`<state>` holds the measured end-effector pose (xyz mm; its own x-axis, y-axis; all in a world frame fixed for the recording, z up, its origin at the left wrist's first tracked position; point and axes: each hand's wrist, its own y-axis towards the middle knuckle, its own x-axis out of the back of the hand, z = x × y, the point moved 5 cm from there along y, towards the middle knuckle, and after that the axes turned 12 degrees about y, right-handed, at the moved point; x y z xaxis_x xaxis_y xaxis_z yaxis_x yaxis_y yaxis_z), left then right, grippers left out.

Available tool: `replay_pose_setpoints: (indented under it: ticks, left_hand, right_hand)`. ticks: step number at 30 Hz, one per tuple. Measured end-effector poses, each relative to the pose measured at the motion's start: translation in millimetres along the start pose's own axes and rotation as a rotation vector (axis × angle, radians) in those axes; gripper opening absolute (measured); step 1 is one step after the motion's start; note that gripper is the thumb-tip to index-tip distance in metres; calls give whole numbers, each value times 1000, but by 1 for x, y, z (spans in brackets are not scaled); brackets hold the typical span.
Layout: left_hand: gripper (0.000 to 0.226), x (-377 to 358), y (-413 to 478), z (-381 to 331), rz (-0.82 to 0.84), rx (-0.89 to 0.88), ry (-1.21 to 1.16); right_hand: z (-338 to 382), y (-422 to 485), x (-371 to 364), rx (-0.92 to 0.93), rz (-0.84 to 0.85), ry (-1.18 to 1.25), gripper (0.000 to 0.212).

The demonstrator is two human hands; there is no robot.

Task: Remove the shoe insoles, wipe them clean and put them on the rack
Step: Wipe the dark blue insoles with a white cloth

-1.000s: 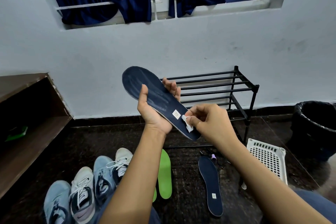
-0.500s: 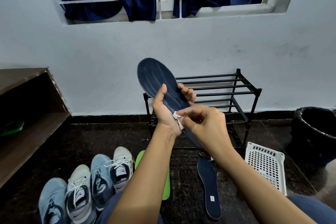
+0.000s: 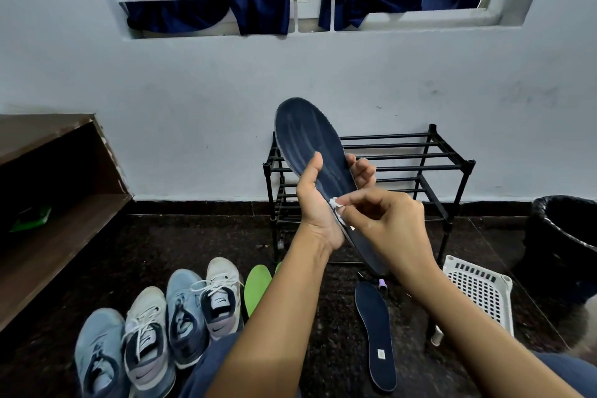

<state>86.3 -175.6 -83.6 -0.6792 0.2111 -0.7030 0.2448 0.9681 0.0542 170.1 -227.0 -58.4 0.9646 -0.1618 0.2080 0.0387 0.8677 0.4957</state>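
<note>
1. One dark blue insole (image 3: pixel 310 145) was held up before the black rack (image 3: pixel 420 155); the left hand (image 3: pixel 318 203) gripped its middle.
2. The right hand (image 3: pixel 394 223) pinched one small white wipe (image 3: pixel 336 203) against it.
3. A second blue insole (image 3: pixel 374 333) lay on the floor, near a green insole (image 3: pixel 256 284).
4. Four sneakers (image 3: pixel 181 317) stood in one row at the left.

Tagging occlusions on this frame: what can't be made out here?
Head view:
The white wipe: mostly buried in the right hand's pinch.
The dark blue foam insole in the left hand: heel half mostly behind the right hand.
The flat green insole on the floor: lower part behind the left forearm.
The small purple-capped item on the floor: too small to identify.
The black round bin: cut by the right edge.
</note>
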Motion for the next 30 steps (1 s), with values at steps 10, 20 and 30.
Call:
replay_pose_setpoints:
  ticks: [10,20,30]
  left_hand:
    - [38,-1,3,13,-29,31,35]
    - [43,11,3,6,-90,36,-5]
    - [49,10,6,8,-58,69,34]
  right_hand:
    - [-12,3,4,1,-118,-74,11]
    - [-16,-3,-6,-91,-2,2,15]
    - [-12,-6,-6,-66,-29,36,16]
